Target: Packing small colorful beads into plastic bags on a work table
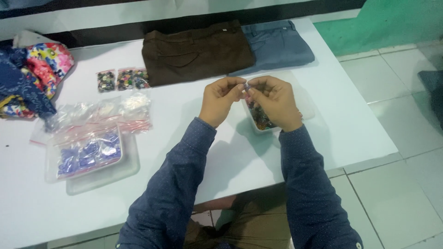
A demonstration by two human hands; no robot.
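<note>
A person in dark blue dotted sleeves sits at a white desk (277,157). The left hand (220,99) and right hand (273,102) meet above it, fingertips pinched together on a small purple bead-like piece (247,86); exactly what it is cannot be told. Just beneath the hands sits a clear plastic tray of mixed coloured pieces (260,117), with many pieces in it. At near left, a clear tray holds sealed bags of blue-purple pieces (87,152). Beyond lie clear bags of whitish pieces (104,113), then three small bags of mixed pieces (123,79). At the far edge rest folded brown trousers (196,51), folded grey-blue trousers (276,46), and, far left, floral cloth (32,76). Nothing blocks the hands.
</note>
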